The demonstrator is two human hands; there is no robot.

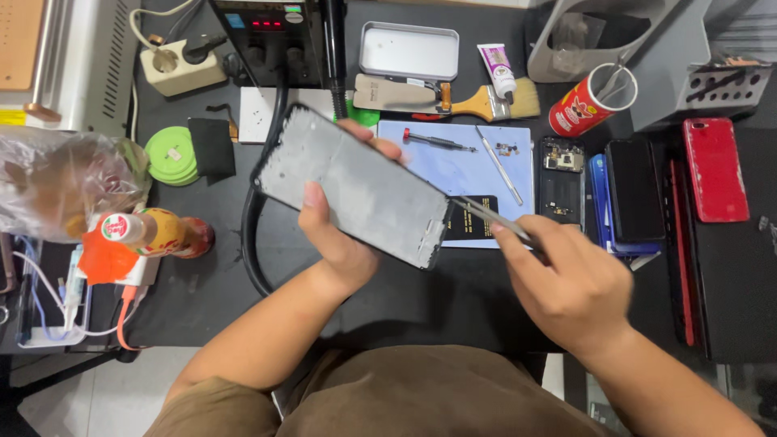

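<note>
My left hand (336,235) holds a grey phone screen frame (356,188) tilted above the black work mat, thumb on its near side and fingers curled over the far edge. My right hand (566,279) grips thin metal tweezers (486,214), whose tips touch the frame's right edge. Just behind the tips a blue mat (461,162) carries a small black rectangular part (473,222), a screwdriver (441,143), a metal pick (498,166) and tiny loose parts.
An opened phone body (560,182), dark phones (635,190) and a red phone (715,168) lie to the right. A brush (494,101), glue tube (499,71), metal tin (409,50), red can (584,101) and soldering station (271,36) stand behind. A bottle (154,233) and green tape rolls (171,155) are left.
</note>
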